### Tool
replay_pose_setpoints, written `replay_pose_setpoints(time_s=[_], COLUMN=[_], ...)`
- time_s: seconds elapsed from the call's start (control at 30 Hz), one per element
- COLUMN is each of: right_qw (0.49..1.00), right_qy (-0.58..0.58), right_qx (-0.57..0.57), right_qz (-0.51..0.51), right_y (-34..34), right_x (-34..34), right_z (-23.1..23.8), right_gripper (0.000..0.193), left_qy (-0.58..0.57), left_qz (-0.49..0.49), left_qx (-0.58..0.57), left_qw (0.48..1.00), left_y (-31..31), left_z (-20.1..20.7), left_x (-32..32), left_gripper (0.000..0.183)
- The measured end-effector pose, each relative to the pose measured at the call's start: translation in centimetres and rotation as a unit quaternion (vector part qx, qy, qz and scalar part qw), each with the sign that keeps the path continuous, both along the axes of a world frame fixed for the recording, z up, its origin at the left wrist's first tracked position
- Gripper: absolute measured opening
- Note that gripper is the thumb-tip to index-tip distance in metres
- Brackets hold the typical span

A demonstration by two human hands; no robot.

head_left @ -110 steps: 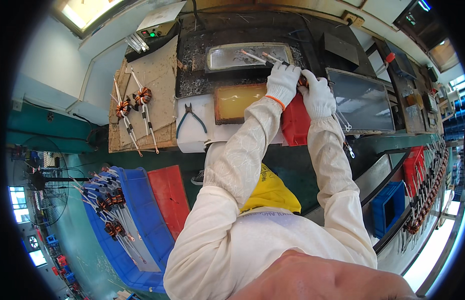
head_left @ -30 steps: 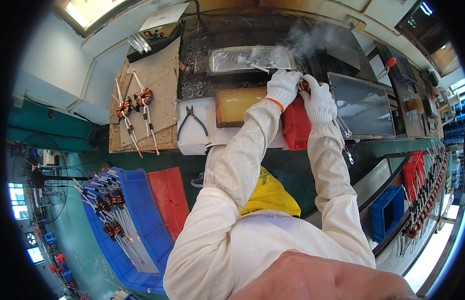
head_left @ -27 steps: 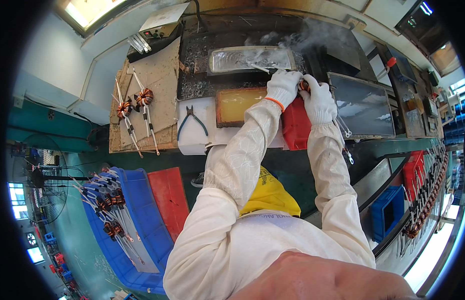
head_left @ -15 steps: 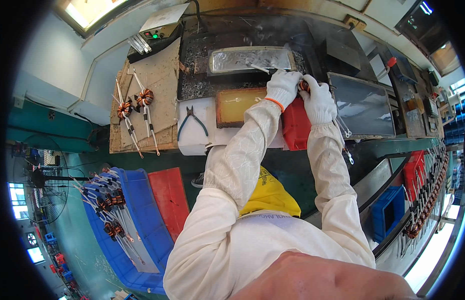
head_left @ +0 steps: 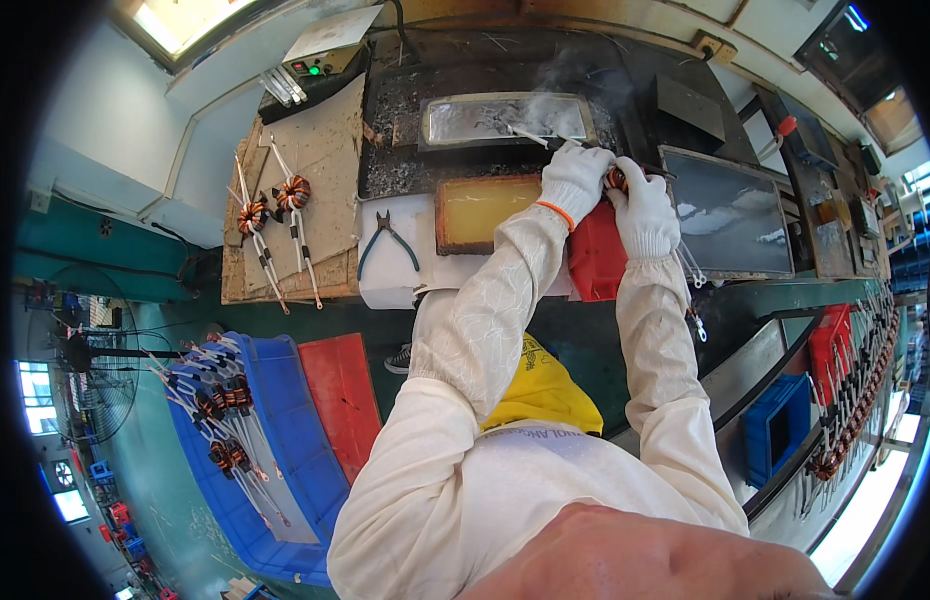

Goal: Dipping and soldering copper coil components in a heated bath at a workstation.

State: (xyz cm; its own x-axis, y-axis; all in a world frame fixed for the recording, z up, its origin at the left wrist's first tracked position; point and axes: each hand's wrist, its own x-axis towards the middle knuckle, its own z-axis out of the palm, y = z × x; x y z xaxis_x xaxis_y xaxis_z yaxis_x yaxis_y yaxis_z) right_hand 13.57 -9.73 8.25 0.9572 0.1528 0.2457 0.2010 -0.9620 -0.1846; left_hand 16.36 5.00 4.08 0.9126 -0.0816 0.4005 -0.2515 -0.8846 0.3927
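Both my hands wear white gloves and meet at the bench's far side. My left hand [head_left: 573, 178] and my right hand [head_left: 645, 208] grip one copper-wound coil [head_left: 616, 179] between them. The coil's white leads [head_left: 533, 136] reach out over a shallow tray of shiny molten metal [head_left: 485, 120]. Thin smoke rises above the tray. A tray of yellow liquid [head_left: 477, 210] lies just under my left wrist. A red container [head_left: 597, 256] sits between my forearms.
Two finished coils [head_left: 275, 205] with white leads lie on cardboard at left, next to blue-handled pliers [head_left: 387, 240] on white paper. A dark flat tray [head_left: 730, 212] is at right. A blue bin of coils [head_left: 235, 440] and a red lid [head_left: 340, 400] stand on the floor.
My hands have stayed over the metal tray with the coil. The smoke grew thick about a second ago and has thinned since.
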Motion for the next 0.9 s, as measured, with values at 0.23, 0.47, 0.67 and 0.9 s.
replay_pose_setpoints(time_s=[0.23, 0.47, 0.67, 0.9], right_qw=[0.999, 1.000, 0.999, 0.988], right_qy=[0.022, -0.015, -0.015, 0.039], right_qx=[0.019, 0.014, 0.040, 0.147], right_qz=[-0.020, -0.018, -0.005, 0.015], right_y=[-0.3, -1.1, -1.9, -2.6], right_x=[-1.4, -2.3, -2.9, -2.8], right_z=[0.6, 0.1, -0.2, 0.6], right_gripper=[0.051, 0.052, 0.048, 0.043], left_qy=[-0.053, -0.163, -0.206, -0.140], left_qz=[-0.026, -0.030, -0.007, -0.091], left_qx=[0.043, 0.055, 0.066, 0.015], left_qw=[0.997, 0.985, 0.976, 0.986], left_y=[-0.6, -1.5, -1.9, -3.4], left_z=[-0.4, -1.4, -1.9, -4.7], left_x=[-0.7, -1.2, -4.9, -14.0], left_gripper=[0.028, 0.018, 0.051, 0.055])
